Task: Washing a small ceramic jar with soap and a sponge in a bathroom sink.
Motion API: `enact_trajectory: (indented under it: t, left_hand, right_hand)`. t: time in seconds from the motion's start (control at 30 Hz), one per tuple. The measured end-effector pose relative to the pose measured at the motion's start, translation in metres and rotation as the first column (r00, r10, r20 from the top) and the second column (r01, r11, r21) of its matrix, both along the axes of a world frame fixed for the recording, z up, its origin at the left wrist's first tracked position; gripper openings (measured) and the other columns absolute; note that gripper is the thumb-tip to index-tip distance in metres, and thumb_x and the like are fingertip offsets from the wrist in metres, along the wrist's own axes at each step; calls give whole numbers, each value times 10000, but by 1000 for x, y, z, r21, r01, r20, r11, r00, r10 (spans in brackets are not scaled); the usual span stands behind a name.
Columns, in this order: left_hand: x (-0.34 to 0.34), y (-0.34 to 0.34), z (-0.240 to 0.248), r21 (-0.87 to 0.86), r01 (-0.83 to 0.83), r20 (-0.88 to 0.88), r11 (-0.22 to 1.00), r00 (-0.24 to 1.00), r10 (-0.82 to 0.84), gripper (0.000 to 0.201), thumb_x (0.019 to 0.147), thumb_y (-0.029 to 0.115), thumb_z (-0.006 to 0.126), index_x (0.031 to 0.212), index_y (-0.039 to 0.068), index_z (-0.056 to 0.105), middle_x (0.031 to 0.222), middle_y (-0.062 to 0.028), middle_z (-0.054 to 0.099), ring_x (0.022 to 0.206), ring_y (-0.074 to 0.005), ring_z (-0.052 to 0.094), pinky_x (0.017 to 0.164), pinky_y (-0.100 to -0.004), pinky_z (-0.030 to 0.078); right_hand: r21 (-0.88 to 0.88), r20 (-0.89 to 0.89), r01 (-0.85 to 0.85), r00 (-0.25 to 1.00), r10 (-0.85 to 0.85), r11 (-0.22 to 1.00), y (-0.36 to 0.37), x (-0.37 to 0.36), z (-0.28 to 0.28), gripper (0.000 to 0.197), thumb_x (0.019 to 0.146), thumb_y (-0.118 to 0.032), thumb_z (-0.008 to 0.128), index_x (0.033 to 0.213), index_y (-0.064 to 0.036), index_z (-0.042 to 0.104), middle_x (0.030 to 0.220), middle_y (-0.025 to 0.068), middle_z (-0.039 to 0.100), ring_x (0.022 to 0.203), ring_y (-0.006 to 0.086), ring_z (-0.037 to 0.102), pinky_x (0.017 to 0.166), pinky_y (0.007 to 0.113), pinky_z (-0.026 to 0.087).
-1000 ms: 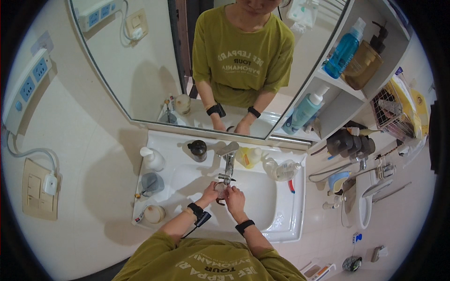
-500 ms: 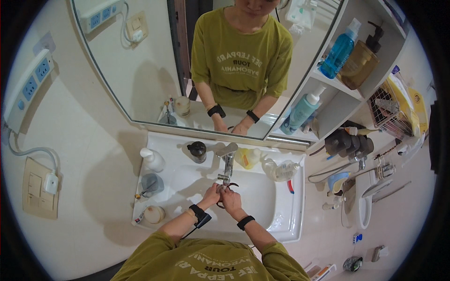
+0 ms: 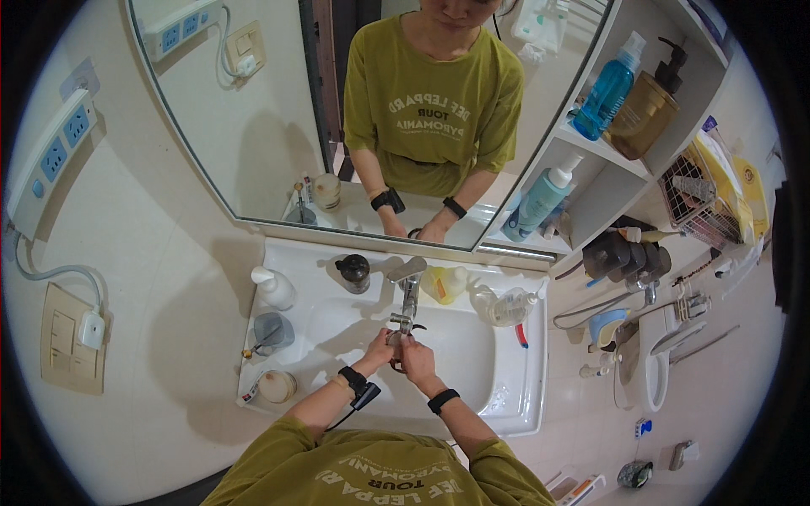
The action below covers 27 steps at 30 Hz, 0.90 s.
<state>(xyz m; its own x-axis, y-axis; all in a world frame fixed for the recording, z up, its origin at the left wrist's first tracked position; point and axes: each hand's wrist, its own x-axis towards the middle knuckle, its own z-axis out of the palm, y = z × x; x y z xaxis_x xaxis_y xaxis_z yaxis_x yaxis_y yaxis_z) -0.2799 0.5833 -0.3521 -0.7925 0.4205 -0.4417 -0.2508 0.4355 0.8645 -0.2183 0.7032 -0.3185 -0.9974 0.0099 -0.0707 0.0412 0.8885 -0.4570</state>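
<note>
Over the white sink basin, my left hand and my right hand are close together just below the spout of the metal faucet. Both have their fingers closed on a small dark, reddish curved object. One thin curved end sticks out above the right fingers and another part shows below, between the hands. Most of it is hidden by the fingers, so its kind cannot be made out. Whether water is running is too small to tell.
Behind the basin stand a dark round bottle, a yellow bottle and a clear pump bottle. At the left are a white pump bottle, a grey cup and a candle jar. A mirror rises behind.
The dark curved object has turned a little between my fingers, and less of its upper end shows. My hands stay at nearly the same place under the faucet.
</note>
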Motion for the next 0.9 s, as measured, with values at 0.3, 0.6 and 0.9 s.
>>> enact_trajectory:
  t: [0.3, 0.6, 0.9]
  left_hand:
    - [1, -8, -11, 254, -203, 312, 946, 943, 118, 362, 759, 30, 500, 1113, 32, 421, 984, -97, 537, 896, -202, 562, 731, -332, 493]
    - [6, 0, 14, -159, 167, -108, 973, 977, -186, 388, 747, 71, 520, 1124, 39, 435, 979, -116, 589, 894, -235, 578, 790, -335, 455]
    - [6, -5, -28, 160, -264, 74, 951, 964, 255, 379, 673, 172, 685, 975, 36, 504, 907, -87, 608, 833, -213, 585, 717, -322, 468]
  right_hand:
    - [-41, -80, 53, 995, -56, 998, 6, 1, 9, 71, 761, -149, 551, 795, -86, 557, 775, 100, 603, 697, 291, 601, 581, 388, 480]
    - [167, -192, -15, 980, 47, 986, 3, 4, 15, 82, 715, -114, 559, 782, -75, 583, 806, 70, 596, 700, 244, 612, 584, 358, 498]
    - [19, -163, 64, 985, -60, 998, 1, 4, 3, 127, 762, -142, 553, 849, -50, 560, 817, 91, 582, 727, 251, 597, 595, 358, 491]
